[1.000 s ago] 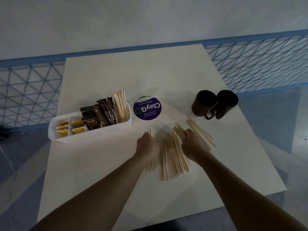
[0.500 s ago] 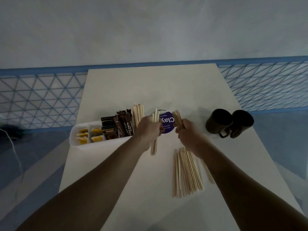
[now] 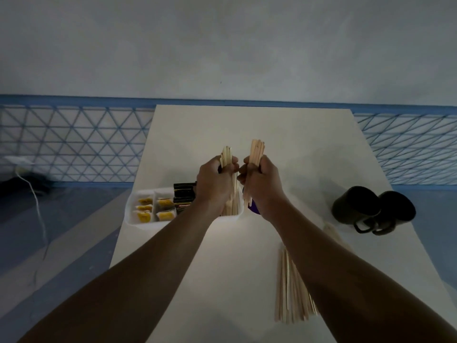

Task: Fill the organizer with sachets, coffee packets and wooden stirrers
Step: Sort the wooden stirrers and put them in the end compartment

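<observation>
Two bundles are standing upright in the air right now, one in each fist, and both are hovering at the right-hand end of the white organizer (image 3: 138, 223). The left hand (image 3: 214, 185) is wrapping its grip fully round the left bundle (image 3: 226, 154) of wooden stirrers, fingers curled tight with no gap to speak of. The right hand (image 3: 263, 185) is doing the same with the right bundle (image 3: 257, 151), and the two fists are sitting knuckle to knuckle, just about touching. The long axis of both bundles is running near vertical, tops pointing up toward the far wall and lower ends pointing down. The left bundle is hanging directly above the end compartment. Its lower ends are looking as though they are reaching into it, though I cannot tell them apart from any stirrers standing in there. The right bundle is hanging just beyond the organizer's right wall, over a purple disc (image 3: 254, 209), so I'm judging the left hand the nearer one, with the right needing a small shift leftward before it lowers. In the other compartments the yellow sachets (image 3: 144, 209) and dark coffee packets (image 3: 183, 198) are sitting in place. Loose stirrers (image 3: 290, 293) are lying on the table (image 3: 222, 127) beneath the right forearm, and two dark mugs (image 3: 371, 210) are standing well off to the right.
</observation>
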Demonstrator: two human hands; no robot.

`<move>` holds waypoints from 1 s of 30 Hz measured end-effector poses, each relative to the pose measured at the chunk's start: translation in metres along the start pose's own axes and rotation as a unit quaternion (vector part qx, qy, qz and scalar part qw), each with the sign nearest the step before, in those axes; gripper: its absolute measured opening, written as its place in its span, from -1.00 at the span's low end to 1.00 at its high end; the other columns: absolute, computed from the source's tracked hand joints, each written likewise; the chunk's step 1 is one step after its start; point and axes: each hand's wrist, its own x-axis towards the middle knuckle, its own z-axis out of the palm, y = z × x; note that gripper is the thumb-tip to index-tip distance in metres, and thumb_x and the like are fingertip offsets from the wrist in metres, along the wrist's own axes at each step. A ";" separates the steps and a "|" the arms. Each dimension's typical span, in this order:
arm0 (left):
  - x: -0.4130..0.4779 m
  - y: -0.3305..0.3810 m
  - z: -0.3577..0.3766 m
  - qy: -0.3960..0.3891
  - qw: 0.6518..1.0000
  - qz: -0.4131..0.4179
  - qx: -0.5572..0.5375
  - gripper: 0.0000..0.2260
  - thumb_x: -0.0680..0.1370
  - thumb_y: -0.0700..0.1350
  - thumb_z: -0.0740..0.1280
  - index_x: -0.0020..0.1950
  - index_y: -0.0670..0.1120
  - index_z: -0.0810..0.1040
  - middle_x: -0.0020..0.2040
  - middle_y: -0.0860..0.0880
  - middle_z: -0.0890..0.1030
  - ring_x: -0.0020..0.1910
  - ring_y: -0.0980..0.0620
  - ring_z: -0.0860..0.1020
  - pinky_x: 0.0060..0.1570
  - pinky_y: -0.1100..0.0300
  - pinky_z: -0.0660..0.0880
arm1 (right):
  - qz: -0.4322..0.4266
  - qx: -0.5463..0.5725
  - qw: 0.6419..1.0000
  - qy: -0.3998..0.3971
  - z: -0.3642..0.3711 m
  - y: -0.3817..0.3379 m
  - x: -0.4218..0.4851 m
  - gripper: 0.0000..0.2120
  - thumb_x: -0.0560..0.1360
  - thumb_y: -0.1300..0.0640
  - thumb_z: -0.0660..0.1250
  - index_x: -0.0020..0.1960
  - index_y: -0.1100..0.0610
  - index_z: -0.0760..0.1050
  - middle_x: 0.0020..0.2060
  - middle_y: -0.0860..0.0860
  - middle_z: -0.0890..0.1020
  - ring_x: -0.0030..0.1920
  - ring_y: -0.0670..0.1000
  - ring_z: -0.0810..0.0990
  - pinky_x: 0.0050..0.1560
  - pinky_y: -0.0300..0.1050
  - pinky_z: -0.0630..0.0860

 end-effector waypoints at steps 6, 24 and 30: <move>0.005 -0.014 -0.002 0.015 1.000 -0.010 0.010 -0.85 0.56 -0.14 0.31 0.00 0.04 0.66 -0.12 0.06 0.68 -0.08 0.03 0.64 0.03 -0.01 0.59 | -0.017 0.017 1.000 0.014 0.016 0.007 0.007 -0.80 0.67 0.29 0.09 0.15 0.20 0.47 -0.11 0.09 0.64 -0.14 -0.08 0.67 -0.21 -0.34 0.56; 0.015 -0.018 0.001 0.024 0.993 -0.005 0.117 -0.69 0.51 -0.28 0.36 0.23 -0.07 0.60 0.08 -0.05 0.67 0.08 0.01 0.62 0.10 0.17 0.56 | -0.034 -0.157 0.985 -0.061 0.012 0.033 0.001 -0.82 0.61 0.19 0.30 0.19 0.02 0.49 -0.07 -0.10 0.65 -0.10 -0.11 0.62 -0.16 -0.25 0.52; 0.022 -0.014 -0.007 0.013 0.988 0.031 0.148 -0.66 0.53 -0.28 0.37 0.30 -0.17 0.55 0.15 -0.10 0.65 0.13 -0.02 0.61 0.17 0.19 0.53 | -0.111 -0.256 0.960 -0.021 0.004 0.026 0.006 -0.63 0.61 0.27 0.25 0.40 0.09 0.43 0.23 0.01 0.60 0.19 -0.05 0.57 0.17 -0.15 0.53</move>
